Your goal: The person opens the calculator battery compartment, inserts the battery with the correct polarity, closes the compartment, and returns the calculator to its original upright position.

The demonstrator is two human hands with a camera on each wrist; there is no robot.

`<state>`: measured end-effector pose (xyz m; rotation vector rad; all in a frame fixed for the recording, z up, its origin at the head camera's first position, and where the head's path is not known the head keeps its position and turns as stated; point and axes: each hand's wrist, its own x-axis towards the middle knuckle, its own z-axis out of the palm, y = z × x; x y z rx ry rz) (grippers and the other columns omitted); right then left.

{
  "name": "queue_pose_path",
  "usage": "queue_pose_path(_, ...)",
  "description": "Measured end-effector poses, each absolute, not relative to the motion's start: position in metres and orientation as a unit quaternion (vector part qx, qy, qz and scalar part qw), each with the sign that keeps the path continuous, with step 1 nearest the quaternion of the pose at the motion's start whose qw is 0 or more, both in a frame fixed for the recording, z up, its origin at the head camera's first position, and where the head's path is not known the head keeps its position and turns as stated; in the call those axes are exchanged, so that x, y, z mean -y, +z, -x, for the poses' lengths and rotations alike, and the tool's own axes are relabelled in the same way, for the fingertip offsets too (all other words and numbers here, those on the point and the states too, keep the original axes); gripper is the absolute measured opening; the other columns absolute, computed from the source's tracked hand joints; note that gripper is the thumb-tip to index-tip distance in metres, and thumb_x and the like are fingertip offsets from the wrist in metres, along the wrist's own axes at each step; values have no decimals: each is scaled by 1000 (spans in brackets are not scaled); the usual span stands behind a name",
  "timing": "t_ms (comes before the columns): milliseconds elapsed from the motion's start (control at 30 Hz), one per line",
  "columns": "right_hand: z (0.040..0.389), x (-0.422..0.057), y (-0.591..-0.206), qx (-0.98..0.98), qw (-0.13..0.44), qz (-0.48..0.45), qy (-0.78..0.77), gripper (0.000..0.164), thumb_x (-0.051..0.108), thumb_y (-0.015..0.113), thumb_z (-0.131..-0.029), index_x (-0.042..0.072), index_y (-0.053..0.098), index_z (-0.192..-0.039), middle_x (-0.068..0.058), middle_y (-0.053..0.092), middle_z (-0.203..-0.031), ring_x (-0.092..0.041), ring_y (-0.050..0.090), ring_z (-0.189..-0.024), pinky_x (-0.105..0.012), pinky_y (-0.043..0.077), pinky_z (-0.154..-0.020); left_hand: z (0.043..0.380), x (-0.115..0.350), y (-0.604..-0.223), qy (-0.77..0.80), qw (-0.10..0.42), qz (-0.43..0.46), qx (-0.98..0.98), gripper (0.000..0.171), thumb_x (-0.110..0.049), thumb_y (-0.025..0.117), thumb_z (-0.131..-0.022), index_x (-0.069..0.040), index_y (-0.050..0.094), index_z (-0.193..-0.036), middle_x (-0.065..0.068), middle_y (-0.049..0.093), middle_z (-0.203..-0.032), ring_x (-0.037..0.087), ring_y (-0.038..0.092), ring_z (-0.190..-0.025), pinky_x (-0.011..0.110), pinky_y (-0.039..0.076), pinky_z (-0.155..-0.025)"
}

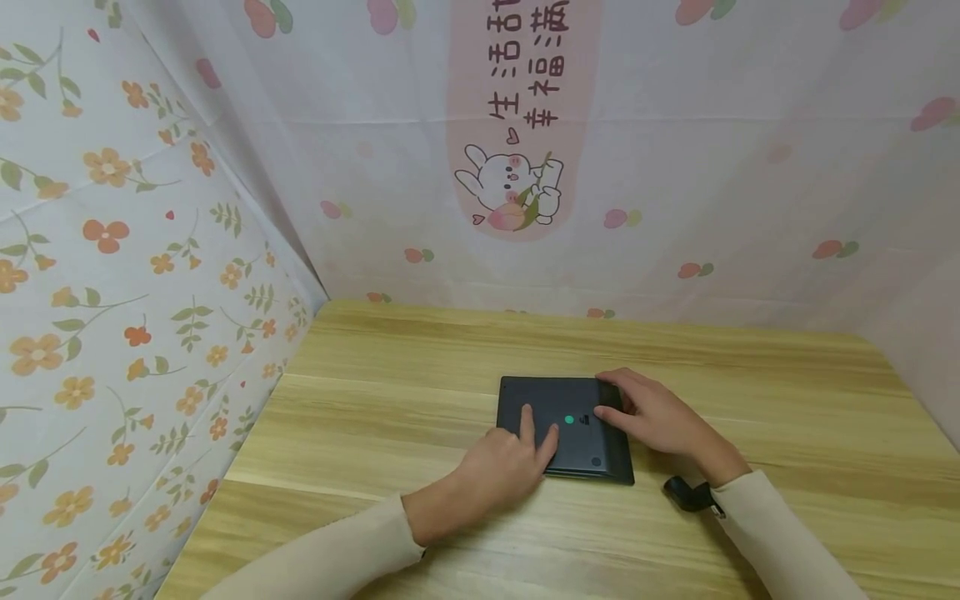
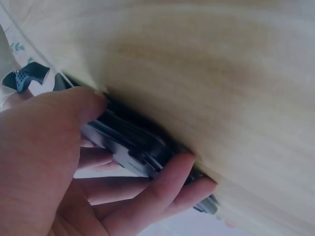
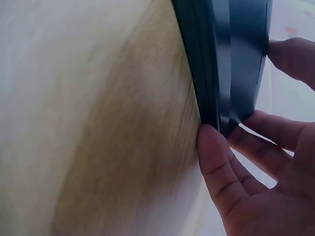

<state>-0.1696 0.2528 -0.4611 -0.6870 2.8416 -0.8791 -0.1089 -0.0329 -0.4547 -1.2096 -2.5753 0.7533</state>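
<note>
A flat black device, shaped like a calculator turned face down, lies near the middle of the wooden table. Its visible face has a small green round sticker, and its right end is raised. My left hand holds it at the near left side; in the left wrist view, thumb and fingertips meet the dark edge. At the far right edge my right hand grips it, thumb over the top. The right wrist view has those fingers against one end of the device. Its underside is hidden.
The wooden table runs back to a patterned cloth with a rabbit drawing. A floral cloth hangs on the left. A small black wrist camera sits at the right sleeve.
</note>
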Motion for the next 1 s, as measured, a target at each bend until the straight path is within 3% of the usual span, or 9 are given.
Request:
queue_pose_path(133, 170, -252, -460, -930, 42, 229, -284, 58, 33, 75, -107, -2, 60, -151, 6, 56, -92, -8, 50, -72, -30, 46, -64, 108, 33, -455, 264, 92, 412, 867, 48, -26, 54, -116, -26, 56, -164, 20, 68, -146, 6, 51, -44, 23, 52, -53)
queue_pose_path(400, 171, -255, -459, -926, 64, 224, -296, 59, 36, 68, -112, -1, 57, -156, 4, 60, -96, -12, 53, -76, -34, 46, -69, 110, 39, -449, 266, 125, 427, 855, 47, -34, 51, -117, -22, 58, -162, 18, 73, -138, 6, 54, -45, 22, 51, -52)
queue_pose_path(533, 171, -262, -459, -917, 67, 232, -317, 50, 26, 61, -116, -1, 55, -158, -10, 72, -125, -26, 69, -102, -46, 56, -87, 113, 42, -444, 243, 134, 431, 859, 48, -39, 51, -117, -19, 61, -159, 19, 75, -133, 5, 49, -43, 20, 48, -49)
queue_pose_path(600, 171, -266, -461, -909, 71, 238, -334, 45, 13, 56, -116, -1, 55, -159, -19, 68, -143, -36, 69, -121, -54, 56, -97, 114, 43, -442, 235, 137, 431, 860, 50, -43, 52, -117, -18, 63, -158, 19, 76, -132, 6, 51, -44, 21, 50, -52)
queue_pose_path(667, 172, -270, -463, -901, 80, 242, -351, 47, -1, 52, -113, 0, 54, -160, -22, 62, -151, -39, 68, -126, -54, 56, -99, 115, 44, -441, 235, 143, 429, 860, 51, -46, 53, -116, -16, 64, -157, 18, 76, -132, 8, 55, -47, 23, 54, -56)
queue_pose_path(833, 173, -277, -465, -886, 111, 249, -376, 67, -21, 51, -99, 1, 51, -162, -16, 66, -137, -23, 65, -100, -35, 58, -82, 116, 47, -440, 257, 165, 425, 852, 53, -50, 51, -117, -17, 66, -156, 14, 77, -133, 12, 65, -56, 24, 58, -63)
queue_pose_path(1000, 174, -277, -468, -896, 85, 272, -340, 73, -22, 66, -94, 1, 51, -162, -7, 68, -124, -16, 63, -94, -33, 57, -78, 115, 49, -440, 245, 162, 419, 859, 51, -46, 52, -117, -18, 64, -157, 15, 76, -134, 20, 75, -68, 24, 59, -58)
